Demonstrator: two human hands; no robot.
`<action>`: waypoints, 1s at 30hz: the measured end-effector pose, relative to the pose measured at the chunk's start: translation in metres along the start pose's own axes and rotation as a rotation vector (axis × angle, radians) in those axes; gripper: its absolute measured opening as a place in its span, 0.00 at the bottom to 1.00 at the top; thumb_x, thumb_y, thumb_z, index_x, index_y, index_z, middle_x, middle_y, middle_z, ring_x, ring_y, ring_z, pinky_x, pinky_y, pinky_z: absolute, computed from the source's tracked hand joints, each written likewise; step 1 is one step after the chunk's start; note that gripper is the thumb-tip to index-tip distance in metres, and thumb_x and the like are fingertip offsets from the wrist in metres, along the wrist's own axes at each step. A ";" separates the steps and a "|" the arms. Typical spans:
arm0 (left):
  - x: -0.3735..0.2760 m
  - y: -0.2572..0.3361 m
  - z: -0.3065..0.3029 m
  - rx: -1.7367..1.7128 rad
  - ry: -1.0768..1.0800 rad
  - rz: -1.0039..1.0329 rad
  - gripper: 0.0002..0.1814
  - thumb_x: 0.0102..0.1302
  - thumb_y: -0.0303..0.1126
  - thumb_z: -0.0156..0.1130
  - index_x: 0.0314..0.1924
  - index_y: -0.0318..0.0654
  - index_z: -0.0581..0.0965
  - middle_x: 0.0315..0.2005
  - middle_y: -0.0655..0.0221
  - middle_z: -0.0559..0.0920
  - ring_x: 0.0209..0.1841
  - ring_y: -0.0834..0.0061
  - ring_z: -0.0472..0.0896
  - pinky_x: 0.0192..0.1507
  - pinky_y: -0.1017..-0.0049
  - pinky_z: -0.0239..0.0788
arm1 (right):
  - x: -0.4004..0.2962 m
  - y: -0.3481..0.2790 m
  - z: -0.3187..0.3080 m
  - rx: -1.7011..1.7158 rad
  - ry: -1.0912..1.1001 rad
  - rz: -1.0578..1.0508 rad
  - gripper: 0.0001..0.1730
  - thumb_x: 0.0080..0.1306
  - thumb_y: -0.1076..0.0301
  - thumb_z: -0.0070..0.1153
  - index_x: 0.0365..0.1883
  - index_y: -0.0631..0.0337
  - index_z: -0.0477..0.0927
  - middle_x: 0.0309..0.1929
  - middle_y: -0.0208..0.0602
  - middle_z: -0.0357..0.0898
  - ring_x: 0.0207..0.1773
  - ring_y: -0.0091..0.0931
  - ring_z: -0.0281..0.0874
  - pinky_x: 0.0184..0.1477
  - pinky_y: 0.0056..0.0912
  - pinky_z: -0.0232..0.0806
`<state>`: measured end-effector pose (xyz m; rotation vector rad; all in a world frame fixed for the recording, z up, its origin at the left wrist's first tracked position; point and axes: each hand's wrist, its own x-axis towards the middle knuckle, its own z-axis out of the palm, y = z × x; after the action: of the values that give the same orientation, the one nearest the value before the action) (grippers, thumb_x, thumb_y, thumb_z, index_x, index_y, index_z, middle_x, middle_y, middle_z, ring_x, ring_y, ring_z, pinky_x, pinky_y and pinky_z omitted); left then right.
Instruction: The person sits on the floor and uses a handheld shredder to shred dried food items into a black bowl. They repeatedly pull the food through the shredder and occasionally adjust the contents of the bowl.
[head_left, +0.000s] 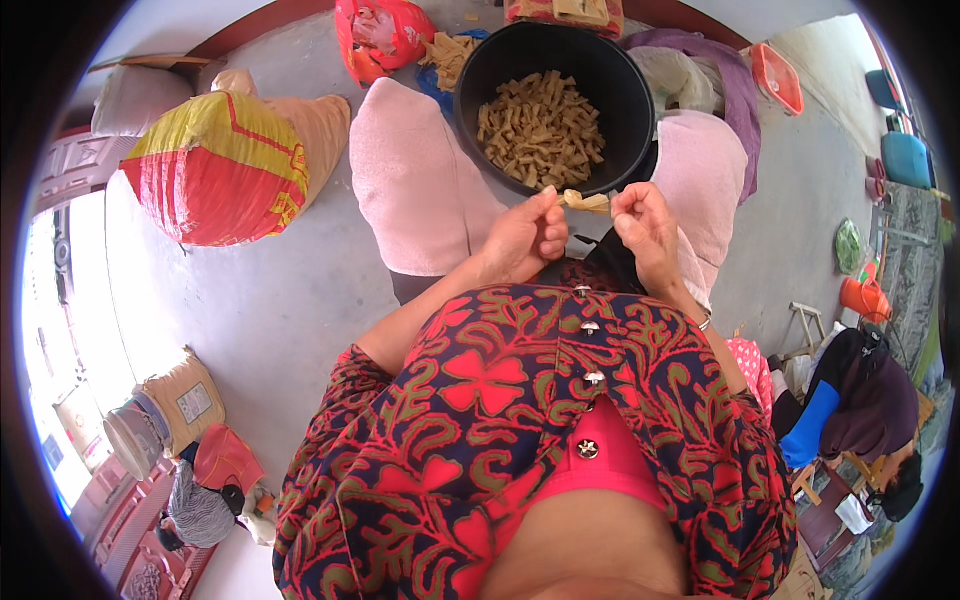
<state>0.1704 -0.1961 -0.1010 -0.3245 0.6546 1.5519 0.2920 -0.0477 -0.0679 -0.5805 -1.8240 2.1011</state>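
Observation:
My left hand (529, 232) pinches one end of a short, pale tan strip (585, 201) that looks folded or knotted. At its other end are the pinched thumb and finger of my right hand (646, 229). Both hands are close to the near rim of a deep black tub (466, 112), between my knees. Inside it lies a heap of similar tan folded pieces (544, 127); their material cannot be told. Pink cloths cover my left knee (412, 172) and right knee (705, 187).
Flat tan strips (448, 60) lie on blue plastic behind the tub, beside a red plastic bag (382, 37). A bulging red-and-yellow sack (225, 172) stands at left. At right are an orange-red basin (776, 79), an orange bucket (865, 298) and another person (862, 405).

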 end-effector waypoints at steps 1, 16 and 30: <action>0.002 -0.003 0.005 0.020 0.071 -0.036 0.20 0.74 0.47 0.45 0.26 0.45 0.68 0.19 0.74 0.69 0.20 0.81 0.62 0.23 0.80 0.54 | 0.005 -0.012 0.000 0.005 -0.012 0.029 0.10 0.65 0.65 0.53 0.38 0.61 0.70 0.29 0.23 0.67 0.30 0.11 0.59 0.32 0.14 0.54; 0.012 -0.019 0.014 0.470 0.132 -0.018 0.16 0.73 0.40 0.46 0.50 0.37 0.73 0.33 0.66 0.80 0.27 0.80 0.74 0.31 0.80 0.66 | 0.191 -0.010 0.057 -0.583 0.188 -0.522 0.11 0.59 0.66 0.60 0.37 0.62 0.77 0.33 0.37 0.78 0.34 0.28 0.76 0.39 0.30 0.69; 0.019 -0.024 0.030 0.494 0.152 0.024 0.09 0.71 0.35 0.50 0.38 0.39 0.75 0.25 0.73 0.77 0.24 0.83 0.73 0.27 0.83 0.64 | 0.087 -0.050 -0.185 -0.022 0.737 -0.438 0.06 0.68 0.71 0.50 0.37 0.63 0.77 0.28 0.33 0.78 0.24 0.18 0.72 0.30 0.19 0.69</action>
<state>0.1969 -0.1642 -0.0930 -0.0608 1.1351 1.3423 0.3035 0.1621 -0.0483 -0.7487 -1.3804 1.3308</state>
